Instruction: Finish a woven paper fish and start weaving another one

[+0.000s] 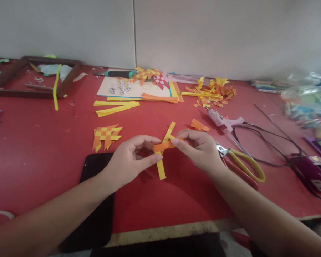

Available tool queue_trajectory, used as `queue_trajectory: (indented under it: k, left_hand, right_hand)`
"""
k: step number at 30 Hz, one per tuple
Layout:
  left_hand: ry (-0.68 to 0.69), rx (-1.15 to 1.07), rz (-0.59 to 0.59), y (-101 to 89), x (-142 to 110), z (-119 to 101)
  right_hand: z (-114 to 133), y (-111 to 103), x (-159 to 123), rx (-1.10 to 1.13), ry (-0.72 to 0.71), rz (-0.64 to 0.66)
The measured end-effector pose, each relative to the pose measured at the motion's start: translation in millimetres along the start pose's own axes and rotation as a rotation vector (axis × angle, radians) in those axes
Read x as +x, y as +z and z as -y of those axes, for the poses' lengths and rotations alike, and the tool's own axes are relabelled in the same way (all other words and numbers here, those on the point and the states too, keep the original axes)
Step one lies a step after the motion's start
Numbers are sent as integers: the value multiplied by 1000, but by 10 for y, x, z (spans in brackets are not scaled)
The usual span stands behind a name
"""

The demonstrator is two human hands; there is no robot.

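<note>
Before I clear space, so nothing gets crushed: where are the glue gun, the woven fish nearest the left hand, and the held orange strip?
Glue gun (pixel 225 125): head view, pink body.
Woven fish (pixel 106 134): head view, checkered middle.
Orange strip (pixel 166 145): head view, middle stretch.

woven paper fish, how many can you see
3: a yellow-orange fish left of the left hand; at the back, a second yellow-orange fish and a pink fish. More may be hidden there.

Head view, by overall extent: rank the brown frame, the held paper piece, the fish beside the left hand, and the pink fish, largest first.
1. Brown frame
2. Held paper piece, partly covered
3. Fish beside the left hand
4. Pink fish
</note>
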State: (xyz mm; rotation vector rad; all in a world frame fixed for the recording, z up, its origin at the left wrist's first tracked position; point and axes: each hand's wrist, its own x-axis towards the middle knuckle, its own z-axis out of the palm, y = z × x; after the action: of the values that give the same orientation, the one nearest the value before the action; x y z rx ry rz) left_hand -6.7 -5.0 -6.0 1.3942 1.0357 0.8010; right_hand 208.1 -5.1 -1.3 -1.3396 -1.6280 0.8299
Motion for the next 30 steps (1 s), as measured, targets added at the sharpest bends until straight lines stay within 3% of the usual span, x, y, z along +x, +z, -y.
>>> queue_trajectory:
  k: [5, 9, 12, 15, 18, 21, 26, 30]
  left_hand:
    - [0, -106, -12, -1, -1, -7]
    - [-98, -223, -104, -2, 20, -38]
    - [-202, -320, -172, 2, 49, -28]
    - [-219, -381, -204, 4, 74, 17]
    - [-201, -378, -199, 3, 84, 51]
    - [-189, -356, -202, 1, 83, 50]
    - [-179, -353, -214, 1, 78, 25]
    - [-128, -330, -162, 8, 77, 3]
  right_hand:
    - [-33, 7, -4, -53, -41, -49]
    - [-103, 14, 12, -302, -87, -130]
    - [-121, 39, 15, -563, -225, 37]
    - [-81, 64, -5, -695, -287, 219]
    - [-35, 64, -26, -669, -361, 317]
    - [-33, 53, -33, -595, -425, 328]
    - [-59, 89, -50, -688, -257, 169]
    - [-52, 163, -96, -844, -132, 157]
